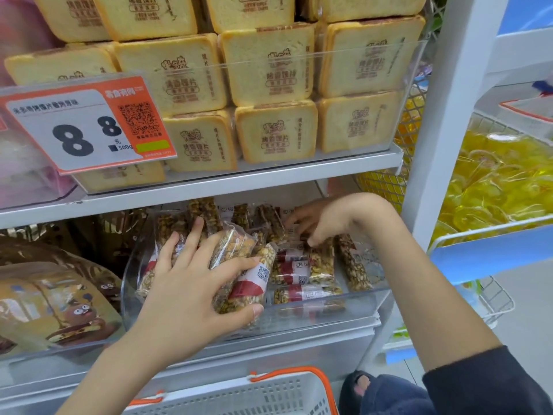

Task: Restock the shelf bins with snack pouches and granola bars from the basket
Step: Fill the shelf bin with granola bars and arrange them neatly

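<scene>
The clear plastic shelf bin [356, 307] on the lower shelf already holds many wrapped nut granola bars [302, 274], so restocking looks well advanced. The white slotted basket with orange handles [269, 393] sits near, its contents hidden. The left hand [191, 283] grips 2 bars; the right hand [326, 220] pinches bars farther back.

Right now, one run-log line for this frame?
phase: restocking | left hand: grips granola bars over clear bin | right hand: fingers on bars at bin rear | basket: below shelf
</scene>
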The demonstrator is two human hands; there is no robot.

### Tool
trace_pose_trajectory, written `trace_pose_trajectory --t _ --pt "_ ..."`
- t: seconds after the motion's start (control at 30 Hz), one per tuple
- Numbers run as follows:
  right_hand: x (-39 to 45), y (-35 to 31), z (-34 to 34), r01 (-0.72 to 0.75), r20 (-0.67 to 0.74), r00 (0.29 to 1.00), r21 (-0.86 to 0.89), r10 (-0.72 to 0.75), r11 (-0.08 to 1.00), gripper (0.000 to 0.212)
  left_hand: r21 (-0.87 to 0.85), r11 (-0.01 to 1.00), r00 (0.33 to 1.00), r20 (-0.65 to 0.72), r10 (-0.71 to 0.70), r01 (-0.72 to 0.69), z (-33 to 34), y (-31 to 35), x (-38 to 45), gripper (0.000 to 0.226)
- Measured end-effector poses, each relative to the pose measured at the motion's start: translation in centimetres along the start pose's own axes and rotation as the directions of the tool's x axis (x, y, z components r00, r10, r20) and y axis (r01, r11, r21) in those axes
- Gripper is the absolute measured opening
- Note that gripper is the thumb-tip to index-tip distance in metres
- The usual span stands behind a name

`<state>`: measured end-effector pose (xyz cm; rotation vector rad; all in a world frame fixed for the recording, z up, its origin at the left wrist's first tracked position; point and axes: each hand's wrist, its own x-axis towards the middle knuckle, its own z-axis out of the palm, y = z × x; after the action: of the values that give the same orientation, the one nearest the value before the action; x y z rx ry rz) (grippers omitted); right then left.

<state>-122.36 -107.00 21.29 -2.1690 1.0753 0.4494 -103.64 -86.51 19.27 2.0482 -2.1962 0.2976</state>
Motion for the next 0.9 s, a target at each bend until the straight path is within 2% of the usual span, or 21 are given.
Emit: trace_pose_trajectory --t 0.07,0.1,0.2,0.27,0.4,0.43,0.5,0.57,0.63,0.8,0.83,0.9 --pt "1.3 -0.7 0.7 0.046 -0.242 0.970 0.115 -0.017 0.992 0.071 -0.006 1.000 1.000 0.003 -0.006 0.006 0.0 0.0 0.0 0.055" --pt "2.1 -1.2 1.4 0.078 -0.311 0.950 0.120 -0.038 0.990 0.077 -0.006 1.000 1.000 0.001 -0.008 0.008 0.0 0.0 0.0 0.055" --pt "5.0 -2.1 4.2 0.144 -0.292 0.950 0.102 -0.109 0.984 0.092 -0.009 1.000 1.000 -0.002 -0.009 0.008 0.0 0.0 -0.1 0.055" --pt "6.2 -1.5 4.7 0.197 -0.350 0.928 0.174 -0.126 0.965 0.082 -0.018 1.000 1.000 -0.006 -0.008 0.008 0.0 0.0 -0.1 0.055" --pt "6.3 0.6 3.3 0.253 -0.497 0.867 0.383 -0.033 0.888 0.043 -0.010 1.000 1.000 -0.011 -0.004 0.003 0.2 0.0 0.0 0.055" --pt "6.2 1.0 3.1 0.278 -0.506 0.862 0.436 -0.023 0.856 0.043 -0.012 1.000 1.000 -0.013 -0.006 0.006 0.2 0.0 0.0 0.055" --pt "6.1 1.0 3.3 0.267 -0.441 0.895 0.430 -0.057 0.862 0.059 -0.014 1.000 1.000 -0.009 -0.008 0.008 0.1 0.0 0.0 0.055" --pt "6.6 0.4 3.9 0.201 -0.319 0.941 0.263 -0.112 0.944 0.078 -0.020 1.000 1.000 -0.006 -0.010 0.010 0.0 0.1 0.0 0.055" --pt "7.1 0.0 4.4 0.195 -0.331 0.934 0.158 -0.134 0.968 0.080 -0.020 1.000 1.000 -0.011 -0.008 0.008 0.0 0.0 0.0 0.055" --pt "6.2 1.3 3.5 0.357 -0.572 0.810 0.308 -0.128 0.882 0.041 -0.037 0.999 1.000 -0.008 -0.010 0.010 0.1 0.0 0.0 0.056" --pt "5.9 1.4 3.2 0.395 -0.640 0.766 0.384 -0.068 0.834 0.032 -0.036 0.999 1.000 -0.008 -0.008 0.008 0.1 0.0 -0.1 0.056" --pt "6.2 1.7 2.7 0.466 -0.724 0.682 0.541 0.106 0.700 0.030 -0.041 0.999 1.000 -0.014 -0.008 0.008 0.1 0.0 -0.1 0.056"
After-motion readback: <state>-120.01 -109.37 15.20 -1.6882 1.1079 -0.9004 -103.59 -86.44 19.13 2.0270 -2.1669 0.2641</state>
